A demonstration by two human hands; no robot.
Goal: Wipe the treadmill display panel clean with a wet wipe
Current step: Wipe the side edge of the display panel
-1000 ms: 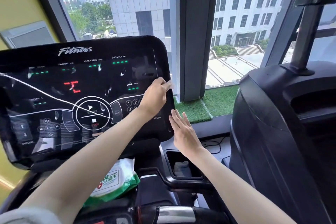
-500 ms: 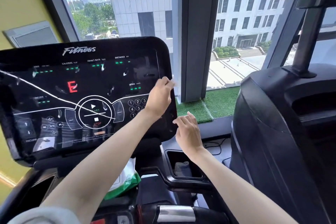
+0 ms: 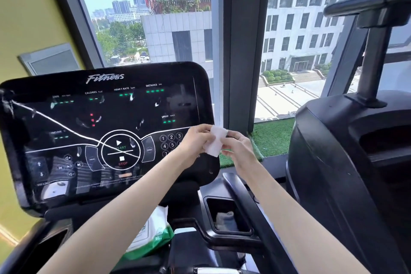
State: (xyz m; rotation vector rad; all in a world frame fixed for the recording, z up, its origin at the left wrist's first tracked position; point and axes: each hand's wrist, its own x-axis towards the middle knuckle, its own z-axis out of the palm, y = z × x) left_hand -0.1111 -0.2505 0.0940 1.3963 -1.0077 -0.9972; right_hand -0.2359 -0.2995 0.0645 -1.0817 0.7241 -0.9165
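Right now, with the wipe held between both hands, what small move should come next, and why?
Probably press the wipe flat onto the display panel and start stroking: left hand and right hand pinch it by the panel's right edge, and pale marks show across it.

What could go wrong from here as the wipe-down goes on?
1. The display panel is lit, with green readouts; rubbing the wipe over the START button or keypad might trigger the machine.
2. The left hand and right hand pinch the wipe between them; a loose grip could drop it into the open tray below.
3. The left forearm passes over the wipe pack and might knock it.
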